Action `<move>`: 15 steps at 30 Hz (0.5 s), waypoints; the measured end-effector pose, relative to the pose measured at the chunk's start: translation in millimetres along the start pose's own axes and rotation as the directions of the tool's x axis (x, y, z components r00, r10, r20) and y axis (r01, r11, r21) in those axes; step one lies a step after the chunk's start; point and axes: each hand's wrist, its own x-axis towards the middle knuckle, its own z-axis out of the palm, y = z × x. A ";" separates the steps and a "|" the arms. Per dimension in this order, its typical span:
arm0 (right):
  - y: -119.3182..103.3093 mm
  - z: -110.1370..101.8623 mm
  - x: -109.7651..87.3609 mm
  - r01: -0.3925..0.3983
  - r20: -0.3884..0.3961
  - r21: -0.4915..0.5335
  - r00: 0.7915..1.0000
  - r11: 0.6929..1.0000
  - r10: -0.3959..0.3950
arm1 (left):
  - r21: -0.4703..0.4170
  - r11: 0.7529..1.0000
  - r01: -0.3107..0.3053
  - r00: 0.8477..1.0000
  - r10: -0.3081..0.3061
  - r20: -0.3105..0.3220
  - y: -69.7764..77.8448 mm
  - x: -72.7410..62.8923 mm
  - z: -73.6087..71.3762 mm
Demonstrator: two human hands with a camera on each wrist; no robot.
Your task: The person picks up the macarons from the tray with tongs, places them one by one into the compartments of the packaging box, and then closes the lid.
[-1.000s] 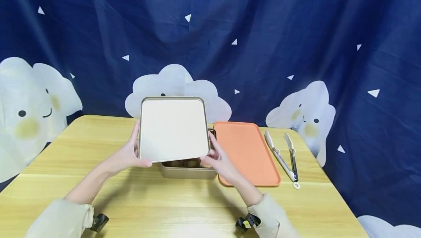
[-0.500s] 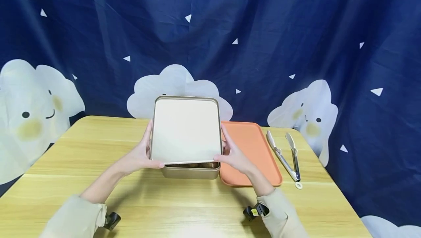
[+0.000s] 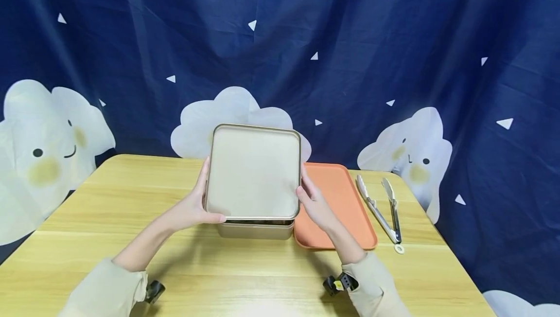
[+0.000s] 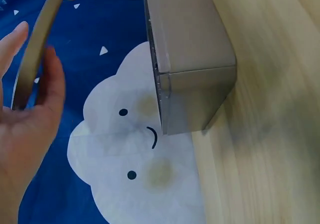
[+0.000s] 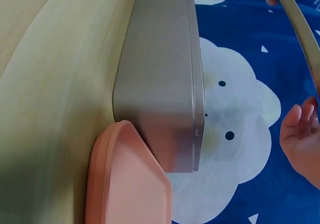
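A square, pale gold lid (image 3: 254,173) is raised above and partly in front of a gold tin (image 3: 255,231). My left hand (image 3: 196,205) grips its left side, the thumb along the lower corner. On the opposite side my right hand (image 3: 316,204) holds the edge, thumb against the near face. In the left wrist view the lid's thin rim (image 4: 37,46) lies between thumb and fingers. The tin's side wall (image 5: 157,69) shows in the right wrist view, and a clear gap separates it from the lid. The lid hides most of the tin's inside.
An orange tray (image 3: 339,205) lies right beside the tin, partly behind my right hand. Farther right, metal tongs (image 3: 385,212) lie spread on the wooden table (image 3: 236,278). A dark blue cloud-printed curtain (image 3: 280,40) hangs behind the table.
Both hands have moved the lid to the right, over the tin and part of the tray. Less of the tin's inside shows now. The lid tilts slightly and its face looks darker.
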 end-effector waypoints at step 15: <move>6.7 1.3 -1.1 -0.026 -0.179 -0.110 0.984 0.994 0.006 | 0.175 0.968 0.179 0.973 -0.147 -0.180 4.8 -0.3 -10.6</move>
